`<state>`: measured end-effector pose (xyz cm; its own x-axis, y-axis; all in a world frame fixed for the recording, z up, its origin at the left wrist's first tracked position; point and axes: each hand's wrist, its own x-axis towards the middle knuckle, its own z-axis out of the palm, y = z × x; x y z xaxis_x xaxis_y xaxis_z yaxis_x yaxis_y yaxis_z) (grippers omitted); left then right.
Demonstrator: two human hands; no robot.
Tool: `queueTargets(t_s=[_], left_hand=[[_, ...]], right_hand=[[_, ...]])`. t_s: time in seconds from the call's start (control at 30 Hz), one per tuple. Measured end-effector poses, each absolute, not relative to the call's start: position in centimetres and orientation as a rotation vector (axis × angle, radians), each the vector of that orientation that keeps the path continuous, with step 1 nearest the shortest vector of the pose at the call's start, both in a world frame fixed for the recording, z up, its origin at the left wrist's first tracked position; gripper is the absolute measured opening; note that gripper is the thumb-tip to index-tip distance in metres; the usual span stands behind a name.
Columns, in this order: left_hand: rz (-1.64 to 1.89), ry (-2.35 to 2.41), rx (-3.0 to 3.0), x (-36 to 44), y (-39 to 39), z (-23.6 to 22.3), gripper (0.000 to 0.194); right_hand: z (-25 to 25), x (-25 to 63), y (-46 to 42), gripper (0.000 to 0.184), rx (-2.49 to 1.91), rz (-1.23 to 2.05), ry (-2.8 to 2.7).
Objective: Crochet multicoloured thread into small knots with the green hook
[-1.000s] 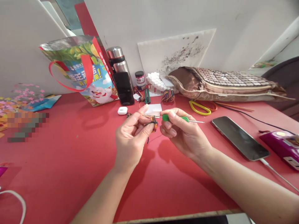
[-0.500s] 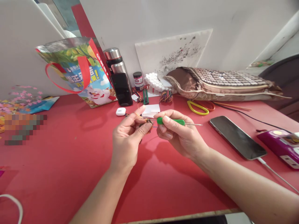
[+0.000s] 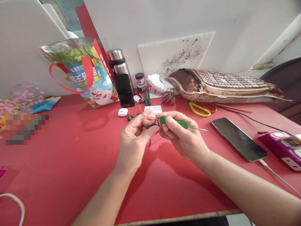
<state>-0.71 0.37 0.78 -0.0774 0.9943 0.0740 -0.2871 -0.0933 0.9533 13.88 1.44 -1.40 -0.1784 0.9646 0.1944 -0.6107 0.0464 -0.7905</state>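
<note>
Between thumb and fingers, my left hand (image 3: 135,135) pinches a small piece of multicoloured crochet work (image 3: 155,125) in dark, orange and yellow yarn. A short dark tail of yarn hangs under it. My right hand (image 3: 181,131) grips the green handle of a double-ended crochet hook (image 3: 177,122). The hook's left metal end reaches to the yarn at my left fingertips, with loops around it; its other end sticks out to the right. A multicoloured yarn ball (image 3: 168,97) lies behind my hands. Part of the crochet work is hidden by my left fingers.
On the red table (image 3: 58,169) a phone (image 3: 239,138) lies charging at right, beside a purple power strip (image 3: 282,147). Yellow-handled scissors (image 3: 199,109), a white earbud case (image 3: 122,112), an upright phone (image 3: 124,90), a steel flask (image 3: 118,61) and a shopping bag (image 3: 80,72) stand or lie behind.
My right hand has tilted the hook, its right end now lower. The crochet work has turned slightly in my left fingers. The view shifted a little left and back.
</note>
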Motion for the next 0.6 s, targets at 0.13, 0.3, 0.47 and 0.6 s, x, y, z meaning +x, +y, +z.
queueTargets(t_s=[0.13,0.3,0.47,0.6], left_hand=[[1.42,1.012,0.941,-0.6,0.4,0.7,0.041],[1.407,1.106,0.942,-0.4,0.3,0.4,0.038],[1.409,1.103,1.004,-0.2,0.1,0.2,0.021],[1.417,1.069,1.002,-0.1,0.2,0.4,0.021]], right_hand=[[-1.5,14.1,1.5,0.016,-0.579,1.43,-1.022],[-1.5,14.5,1.3,0.01,-0.709,1.021,-1.335],[-1.8,13.7,0.7,0.013,-0.72,0.821,-1.374],[-2.2,13.4,1.0,0.013,-0.686,1.077,-1.186]])
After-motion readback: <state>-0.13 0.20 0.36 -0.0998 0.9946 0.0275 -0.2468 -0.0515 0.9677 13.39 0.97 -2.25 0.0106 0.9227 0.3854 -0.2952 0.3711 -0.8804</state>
